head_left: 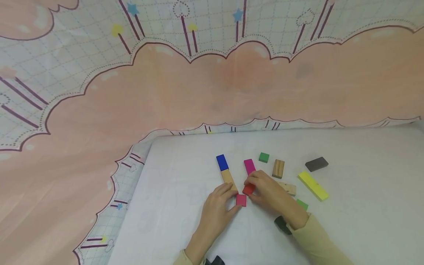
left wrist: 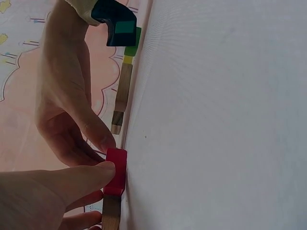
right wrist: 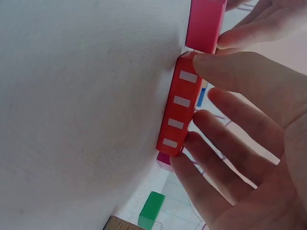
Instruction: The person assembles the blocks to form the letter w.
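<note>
In the head view my left hand (head_left: 214, 208) pinches a pinkish-red block (head_left: 241, 200) between thumb and forefinger, at the near end of a tan wooden block (head_left: 227, 176). A blue block (head_left: 222, 162) continues that line at its far end. Just to the right, my right hand (head_left: 269, 189) grips a red block (head_left: 248, 189), partly covered by the fingers. Seen from the right wrist, this red block (right wrist: 178, 112) has a row of white squares along its side, and its end sits close against the pinkish-red block (right wrist: 206, 26). Beyond it lies a magenta block (head_left: 249, 166).
Right of the hands lie a small green block (head_left: 264, 157), a striped brown block (head_left: 278, 169), a pale wooden block (head_left: 289, 188), a yellow block (head_left: 313, 185), a dark grey block (head_left: 316, 164) and another green block (head_left: 302, 204). A white cloth (head_left: 159, 221) covers the table; a patterned curtain hangs behind.
</note>
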Demonstrator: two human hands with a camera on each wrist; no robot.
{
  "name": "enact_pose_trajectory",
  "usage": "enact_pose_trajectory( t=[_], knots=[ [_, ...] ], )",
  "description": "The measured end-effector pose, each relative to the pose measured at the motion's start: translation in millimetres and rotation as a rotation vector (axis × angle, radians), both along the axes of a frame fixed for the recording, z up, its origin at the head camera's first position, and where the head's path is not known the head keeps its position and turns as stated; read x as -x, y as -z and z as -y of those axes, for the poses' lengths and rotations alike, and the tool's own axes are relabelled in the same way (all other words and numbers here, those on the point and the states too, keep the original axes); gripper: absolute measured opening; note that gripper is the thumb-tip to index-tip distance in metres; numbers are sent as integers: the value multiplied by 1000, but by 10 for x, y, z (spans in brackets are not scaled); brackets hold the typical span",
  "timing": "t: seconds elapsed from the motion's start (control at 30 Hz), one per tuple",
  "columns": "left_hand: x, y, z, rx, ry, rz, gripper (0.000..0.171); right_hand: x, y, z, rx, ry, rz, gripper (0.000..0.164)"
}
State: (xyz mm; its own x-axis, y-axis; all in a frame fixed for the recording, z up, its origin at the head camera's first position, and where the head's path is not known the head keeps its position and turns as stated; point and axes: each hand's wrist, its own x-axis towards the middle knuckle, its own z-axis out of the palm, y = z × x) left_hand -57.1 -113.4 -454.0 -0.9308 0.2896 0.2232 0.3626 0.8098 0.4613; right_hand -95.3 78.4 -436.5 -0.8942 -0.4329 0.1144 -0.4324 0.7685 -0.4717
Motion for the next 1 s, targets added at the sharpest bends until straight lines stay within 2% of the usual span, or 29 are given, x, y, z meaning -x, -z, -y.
enact_pose_trajectory(
  t=[0.27,0.57,1.0],
  knots=[
    [-8,-9,2,8,-6,10,34,30,28,-10,9,-65,-13,32],
    [-9,8,-21,23,-8,-11,35,39,30,-38,11,-114,-8,31],
    [-10,15,-31,45,-22,-18,35,35,31,-26,28,-125,-3,32]
  ],
)
